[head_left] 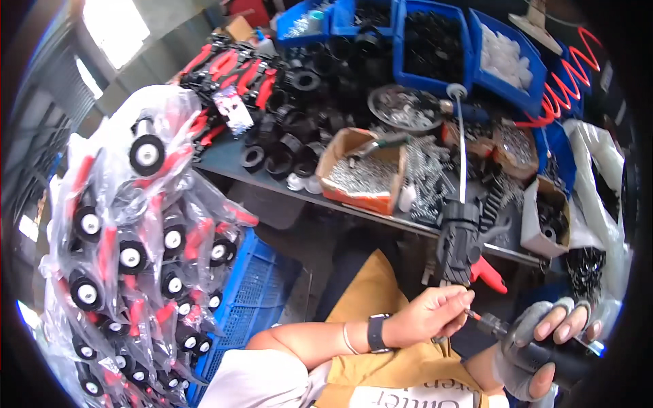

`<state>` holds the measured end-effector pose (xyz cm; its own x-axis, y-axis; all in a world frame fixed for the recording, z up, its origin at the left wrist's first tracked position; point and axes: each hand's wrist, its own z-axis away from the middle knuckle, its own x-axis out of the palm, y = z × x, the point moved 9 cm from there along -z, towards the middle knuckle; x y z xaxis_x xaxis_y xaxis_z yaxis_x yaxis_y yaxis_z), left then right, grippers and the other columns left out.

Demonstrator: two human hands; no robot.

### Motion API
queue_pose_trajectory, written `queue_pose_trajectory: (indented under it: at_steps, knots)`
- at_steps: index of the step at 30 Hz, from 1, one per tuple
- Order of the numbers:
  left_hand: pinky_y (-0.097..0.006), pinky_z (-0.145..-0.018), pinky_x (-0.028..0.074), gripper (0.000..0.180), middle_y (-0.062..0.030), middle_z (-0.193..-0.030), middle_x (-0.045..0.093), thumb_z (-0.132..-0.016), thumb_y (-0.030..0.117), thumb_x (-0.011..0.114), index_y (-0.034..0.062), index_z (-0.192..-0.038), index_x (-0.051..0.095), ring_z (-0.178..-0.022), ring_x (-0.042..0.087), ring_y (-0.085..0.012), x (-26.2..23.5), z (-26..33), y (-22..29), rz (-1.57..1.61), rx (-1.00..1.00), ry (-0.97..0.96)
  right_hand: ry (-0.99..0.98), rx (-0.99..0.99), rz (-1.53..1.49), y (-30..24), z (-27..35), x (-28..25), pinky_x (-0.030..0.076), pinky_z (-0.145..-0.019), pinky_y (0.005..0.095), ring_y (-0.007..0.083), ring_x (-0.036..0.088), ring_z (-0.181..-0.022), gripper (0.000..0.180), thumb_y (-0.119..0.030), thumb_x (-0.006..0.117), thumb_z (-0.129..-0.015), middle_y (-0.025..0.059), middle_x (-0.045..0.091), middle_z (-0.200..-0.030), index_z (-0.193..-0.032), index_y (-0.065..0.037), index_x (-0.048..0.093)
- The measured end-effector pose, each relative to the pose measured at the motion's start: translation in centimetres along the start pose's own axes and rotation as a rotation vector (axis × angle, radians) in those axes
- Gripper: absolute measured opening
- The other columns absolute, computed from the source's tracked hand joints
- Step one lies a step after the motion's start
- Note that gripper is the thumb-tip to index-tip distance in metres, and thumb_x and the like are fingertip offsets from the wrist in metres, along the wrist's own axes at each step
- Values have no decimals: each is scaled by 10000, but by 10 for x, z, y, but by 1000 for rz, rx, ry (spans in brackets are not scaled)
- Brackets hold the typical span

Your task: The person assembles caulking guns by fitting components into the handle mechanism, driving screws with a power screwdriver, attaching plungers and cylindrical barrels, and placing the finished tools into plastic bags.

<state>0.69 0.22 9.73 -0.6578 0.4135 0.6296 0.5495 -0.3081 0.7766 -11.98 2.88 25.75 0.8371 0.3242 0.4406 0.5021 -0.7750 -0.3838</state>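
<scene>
My left hand [435, 314] is closed in a pinch, with a dark watch on its wrist. What lies between its fingertips is too small to make out. A black cylindrical power screwdriver [568, 362] is gripped in my right hand [541, 340], which wears a pale glove that leaves the fingertips bare. Its bit [475, 315] points left and reaches close to the left fingertips. Just above my left hand stands a black tool body [460, 238] with a red handle [488, 275]. A long pale rod [462, 149] runs from it toward the far side, ending in a round disc.
The bench [252, 178] holds black rings, a cardboard box of small metal parts [360, 177], springs and a metal dish [401, 109]. Blue bins [435, 44] line the back. Left, bagged red-and-black tools [129, 255] pile over a blue crate [248, 292]. A red coiled hose [561, 88] hangs right.
</scene>
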Motion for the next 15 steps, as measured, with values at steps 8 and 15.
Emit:
queue_pose_trajectory:
  at_steps: [8, 15]
  knots:
    - [-238, -422, 273, 364, 17, -624, 419, -1066, 362, 458, 88, -833, 518, -483, 389, -76, -149, 23, 36, 146, 221, 759, -171, 107, 37, 43, -4, 1, 520, -652, 304, 266, 576, -892, 663, -106, 735, -814, 128, 529, -1045, -1390, -57, 411]
    - [-306, -537, 395, 597, -4, -593, 483, -961, 530, 609, 0, -687, 585, -597, 426, -77, -123, -27, 36, -914, -42, 430, -198, 225, 267, 67, 2, -1, 560, -734, 362, 275, 613, -869, 666, -127, 771, -810, 135, 582, -1027, -1371, -100, 412]
